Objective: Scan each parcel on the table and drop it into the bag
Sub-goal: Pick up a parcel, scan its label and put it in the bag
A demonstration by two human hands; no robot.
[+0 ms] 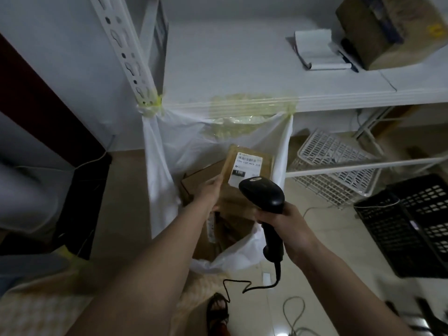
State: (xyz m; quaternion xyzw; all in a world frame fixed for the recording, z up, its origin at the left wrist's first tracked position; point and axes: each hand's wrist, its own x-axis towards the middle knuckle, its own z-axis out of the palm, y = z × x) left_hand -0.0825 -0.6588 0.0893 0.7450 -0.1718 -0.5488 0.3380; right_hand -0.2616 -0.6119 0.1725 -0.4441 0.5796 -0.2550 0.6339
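Note:
A brown cardboard parcel (247, 163) with a white shipping label is over the open mouth of the white plastic bag (164, 146). My left hand (209, 190) holds the parcel by its left edge. My right hand (283, 224) grips the handle of a black corded barcode scanner (263, 191), whose head sits just in front of the parcel's label. Other brown parcels (201, 177) lie inside the bag beneath. The bag is taped to the white table (242, 69) edge and to a white slotted post (126, 49).
On the table at the back right lie a white packet (315, 48) and a cardboard box (388, 30). A white wire basket (334, 166) and a black crate (412, 221) stand on the floor at right. The scanner cable (244, 286) trails near my sandalled foot (218, 309).

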